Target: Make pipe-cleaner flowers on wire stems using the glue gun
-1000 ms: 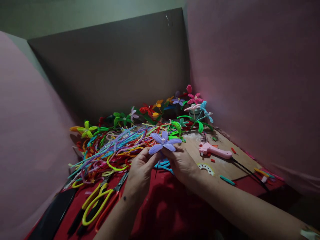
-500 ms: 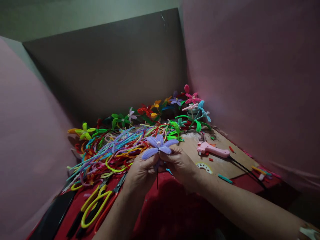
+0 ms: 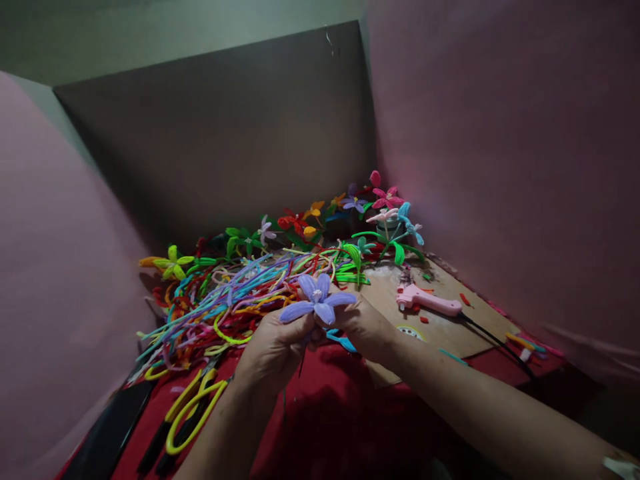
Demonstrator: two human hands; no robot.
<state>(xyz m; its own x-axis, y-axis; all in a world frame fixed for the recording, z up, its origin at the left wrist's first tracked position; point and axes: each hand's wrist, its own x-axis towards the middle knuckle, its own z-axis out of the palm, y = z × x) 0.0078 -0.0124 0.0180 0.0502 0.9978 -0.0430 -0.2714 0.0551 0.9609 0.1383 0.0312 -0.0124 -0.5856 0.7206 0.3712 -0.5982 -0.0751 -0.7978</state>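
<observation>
A purple pipe-cleaner flower (image 3: 318,298) with a pale centre faces up between my two hands, in the middle of the head view. My left hand (image 3: 277,343) is closed around its base, where a thin dark stem points down. From the other side my right hand (image 3: 363,323) pinches the flower just under its right petals; those fingertips are partly hidden by the petals. Behind the hands spreads a heap of many-coloured pipe cleaners (image 3: 240,300). A blue looped piece (image 3: 343,341) shows just below my right hand.
A pink glue gun (image 3: 433,301) with a black cord lies on a brown board (image 3: 480,330). Yellow-handled scissors (image 3: 195,417), black-handled pliers (image 3: 163,427) and a black flat object (image 3: 113,430) lie at left. Finished flowers (image 3: 300,220) line the back wall; a white round piece (image 3: 411,331) sits near my right wrist.
The flower has tipped and turned slightly towards me, and its stem now slants. My left hand has shifted a little left and down. Both hands keep their hold.
</observation>
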